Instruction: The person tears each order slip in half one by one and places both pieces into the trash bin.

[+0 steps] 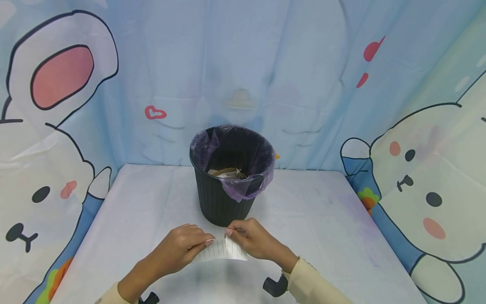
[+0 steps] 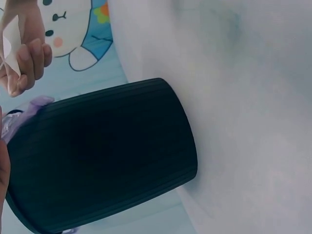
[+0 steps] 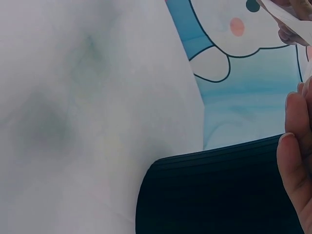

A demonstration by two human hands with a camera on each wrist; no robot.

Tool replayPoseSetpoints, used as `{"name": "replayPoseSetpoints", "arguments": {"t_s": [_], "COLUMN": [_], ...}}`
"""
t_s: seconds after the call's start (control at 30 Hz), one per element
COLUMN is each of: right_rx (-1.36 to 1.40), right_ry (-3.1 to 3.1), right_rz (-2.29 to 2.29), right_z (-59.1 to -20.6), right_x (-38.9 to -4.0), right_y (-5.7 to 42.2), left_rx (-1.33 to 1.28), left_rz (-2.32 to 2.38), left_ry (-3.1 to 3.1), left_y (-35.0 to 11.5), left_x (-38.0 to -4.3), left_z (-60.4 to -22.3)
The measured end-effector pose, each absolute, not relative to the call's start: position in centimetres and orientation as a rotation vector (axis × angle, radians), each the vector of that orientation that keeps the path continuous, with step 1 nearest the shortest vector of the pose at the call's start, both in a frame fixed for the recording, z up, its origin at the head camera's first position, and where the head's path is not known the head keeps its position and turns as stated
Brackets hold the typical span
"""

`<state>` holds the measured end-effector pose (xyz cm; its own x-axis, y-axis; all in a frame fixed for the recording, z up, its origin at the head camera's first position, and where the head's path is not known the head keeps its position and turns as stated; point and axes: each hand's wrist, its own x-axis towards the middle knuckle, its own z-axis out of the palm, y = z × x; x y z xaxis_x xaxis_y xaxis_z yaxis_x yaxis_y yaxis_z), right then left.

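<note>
A small piece of lined white paper (image 1: 218, 250) is held in front of the bin, above the table. My left hand (image 1: 184, 245) pinches its left part between thumb and fingers. On the other side, my right hand (image 1: 252, 238) pinches the right part, close to the left fingertips. A narrow line, split or fold, runs down from the paper's top edge between the hands; which one I cannot tell. Just beyond stands a black ribbed waste bin (image 1: 218, 202) with a purple plastic liner (image 1: 243, 192) over its rim. Both wrist views show the paper only partly.
Scraps of paper or card (image 1: 228, 172) lie inside the bin. A white cloth covers the table (image 1: 311, 228). Behind it hangs a blue curtain (image 1: 171, 63) printed with cartoon animals, close behind the bin.
</note>
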<state>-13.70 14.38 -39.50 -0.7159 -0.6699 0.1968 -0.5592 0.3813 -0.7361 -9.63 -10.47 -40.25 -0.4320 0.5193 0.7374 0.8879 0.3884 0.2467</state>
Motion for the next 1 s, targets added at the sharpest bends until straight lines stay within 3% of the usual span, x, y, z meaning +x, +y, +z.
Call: {"name": "replayPoseSetpoints", "arguments": {"t_s": [1.0], "right_rx": [-1.193], "right_ry": [2.513], "right_rz": [-1.239], "right_z": [-39.85], "right_x": [-13.85], "right_y": [14.55], "left_rx": [-1.237], "left_rz": [-0.841], "left_ry": [-2.065], "left_y": [-10.41], "left_x": [-9.35], "left_z": [-39.81]}}
